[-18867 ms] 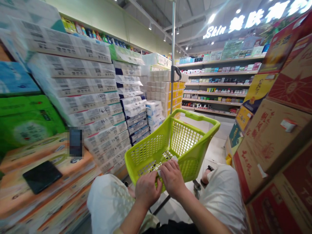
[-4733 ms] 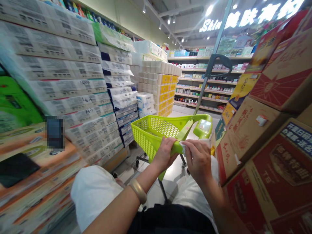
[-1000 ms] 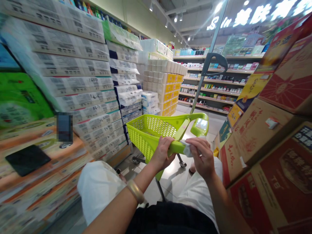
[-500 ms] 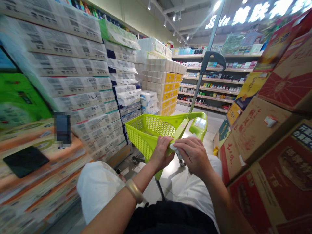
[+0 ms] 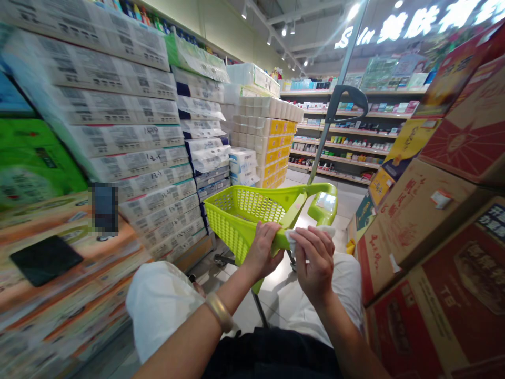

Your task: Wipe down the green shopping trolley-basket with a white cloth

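Note:
A lime-green shopping cart (image 5: 232,226) with a perforated basket stands between my knees. My left hand (image 5: 265,247) is closed around its near rim, the thumb underneath. Just to the right, my right hand (image 5: 315,258) presses a white cloth (image 5: 292,238) against the same rim, fingers bent over it. Part of the cloth sticks out behind the fingers; the rest is covered by the hand. Beyond the hands, the cart's rim curves round to a green end piece with a glossy panel (image 5: 326,200).
Tall stacks of wrapped paper packs (image 5: 130,105) rise on the left. Cardboard cartons (image 5: 418,210) are piled close on the right. A dark flat tablet-like object (image 5: 46,260) lies on orange packs. A grey pole with a handle (image 5: 331,105) stands behind the cart, before stocked shelves (image 5: 347,134).
My right hand has slid right along the rim with the cloth and turned more upright. More of the cloth shows now. My left hand keeps its hold on the rim.

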{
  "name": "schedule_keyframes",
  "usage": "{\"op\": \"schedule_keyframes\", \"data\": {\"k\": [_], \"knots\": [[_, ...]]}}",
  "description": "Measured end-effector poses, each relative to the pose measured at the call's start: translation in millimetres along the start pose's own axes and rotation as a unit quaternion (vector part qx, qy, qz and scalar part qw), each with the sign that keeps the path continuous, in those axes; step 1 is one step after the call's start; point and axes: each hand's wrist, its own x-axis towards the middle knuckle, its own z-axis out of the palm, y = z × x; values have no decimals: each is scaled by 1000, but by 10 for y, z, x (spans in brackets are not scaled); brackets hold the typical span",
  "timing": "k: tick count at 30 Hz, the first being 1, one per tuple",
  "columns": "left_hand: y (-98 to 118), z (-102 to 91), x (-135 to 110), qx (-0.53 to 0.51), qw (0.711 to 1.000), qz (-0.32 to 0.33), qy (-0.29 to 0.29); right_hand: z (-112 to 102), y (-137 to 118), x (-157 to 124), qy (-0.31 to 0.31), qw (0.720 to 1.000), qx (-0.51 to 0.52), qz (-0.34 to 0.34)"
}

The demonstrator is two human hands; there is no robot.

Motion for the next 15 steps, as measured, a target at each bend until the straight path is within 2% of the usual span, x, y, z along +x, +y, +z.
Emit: {"op": "schedule_keyframes", "data": {"k": [3,6,8,9,11,15], "knots": [[-11,-10,-5,1,1000,2,-3,-85,5,182,-121,992,-10,-41],[-15,-18,-1,5,1000,3,-7,-202,135,433,-244,968,50,-27],[-13,-18,3,8,1000,3,-7,-253,261,540,-282,955,93,-1],[-12,-16,5,8,1000,3,-5,-266,325,560,-282,953,109,16],[-11,-11,6,4,1000,3,-2,-268,430,530,-240,961,132,48],[-20,-10,-3,-1,1000,8,-4,-177,441,267,-72,985,145,66]]}}
